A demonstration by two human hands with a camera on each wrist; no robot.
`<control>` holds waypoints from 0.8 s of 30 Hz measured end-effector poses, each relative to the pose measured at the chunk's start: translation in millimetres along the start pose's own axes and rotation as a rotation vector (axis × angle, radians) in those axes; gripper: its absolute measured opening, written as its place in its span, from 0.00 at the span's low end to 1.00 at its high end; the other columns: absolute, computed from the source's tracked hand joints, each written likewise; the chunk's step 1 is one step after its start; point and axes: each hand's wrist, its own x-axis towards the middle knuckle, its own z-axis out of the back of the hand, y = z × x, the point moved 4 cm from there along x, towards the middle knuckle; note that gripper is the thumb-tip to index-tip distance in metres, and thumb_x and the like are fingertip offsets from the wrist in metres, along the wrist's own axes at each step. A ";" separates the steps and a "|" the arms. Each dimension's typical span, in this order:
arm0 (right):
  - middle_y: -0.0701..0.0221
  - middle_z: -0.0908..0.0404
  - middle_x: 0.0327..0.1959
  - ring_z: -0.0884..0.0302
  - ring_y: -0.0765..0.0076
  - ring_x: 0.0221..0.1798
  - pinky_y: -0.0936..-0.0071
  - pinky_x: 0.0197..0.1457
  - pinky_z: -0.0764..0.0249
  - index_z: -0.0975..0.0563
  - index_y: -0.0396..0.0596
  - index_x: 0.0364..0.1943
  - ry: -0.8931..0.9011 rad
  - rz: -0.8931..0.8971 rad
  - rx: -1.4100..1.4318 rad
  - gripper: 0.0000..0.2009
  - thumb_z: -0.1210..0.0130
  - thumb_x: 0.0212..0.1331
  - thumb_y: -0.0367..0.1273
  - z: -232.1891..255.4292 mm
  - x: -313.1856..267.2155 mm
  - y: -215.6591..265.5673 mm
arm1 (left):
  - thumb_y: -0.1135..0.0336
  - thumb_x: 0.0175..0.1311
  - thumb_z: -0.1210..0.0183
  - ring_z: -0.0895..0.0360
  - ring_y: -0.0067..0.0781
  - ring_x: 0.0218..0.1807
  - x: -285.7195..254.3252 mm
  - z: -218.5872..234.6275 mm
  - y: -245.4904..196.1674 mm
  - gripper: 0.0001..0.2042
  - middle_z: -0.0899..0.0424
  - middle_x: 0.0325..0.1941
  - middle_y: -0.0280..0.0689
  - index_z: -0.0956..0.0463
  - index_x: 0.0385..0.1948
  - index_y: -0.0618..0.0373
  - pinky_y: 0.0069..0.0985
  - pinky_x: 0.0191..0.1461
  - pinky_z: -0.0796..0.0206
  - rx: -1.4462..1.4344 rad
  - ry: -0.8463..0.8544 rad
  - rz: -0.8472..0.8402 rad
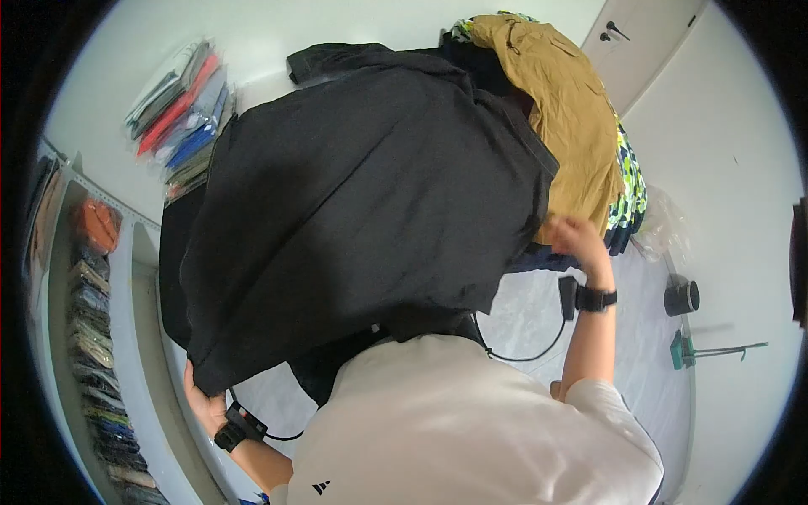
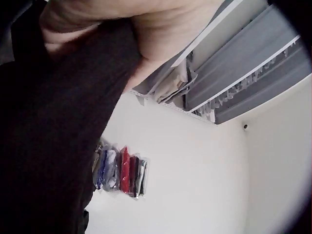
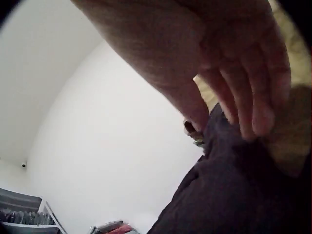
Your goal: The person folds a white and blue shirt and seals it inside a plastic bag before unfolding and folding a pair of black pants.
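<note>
A large black shirt (image 1: 362, 185) lies spread out in front of the person, with one sleeve (image 1: 337, 61) reaching to the far side. At its near left corner, the left hand (image 1: 204, 406) grips the cloth. The left wrist view shows the dark fabric (image 2: 63, 117) running out from under that hand's fingers. By the shirt's right edge is the right hand (image 1: 579, 241), blurred, over a tan garment (image 1: 581, 126). In the right wrist view its fingers (image 3: 261, 114) are loosely bent and spaced from the thumb, close over the dark cloth (image 3: 219, 185).
Bagged folded clothes (image 1: 181, 105) are stacked at the back left. Shelves of packed garments (image 1: 101, 337) line the left side. A patterned garment (image 1: 627, 185) lies under the tan one. On the right floor are a dark bin (image 1: 682, 297) and a green dustpan (image 1: 680, 349).
</note>
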 end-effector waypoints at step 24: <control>0.64 0.21 0.20 0.23 0.69 0.24 0.75 0.29 0.29 0.22 0.37 0.25 0.340 -0.093 -0.355 0.28 0.43 0.49 0.55 -103.2 -28.0 -32.2 | 0.62 0.65 0.52 0.28 0.36 0.55 -13.6 -25.6 2.5 0.19 0.28 0.57 0.42 0.32 0.55 0.60 0.34 0.58 0.34 0.071 0.153 -0.046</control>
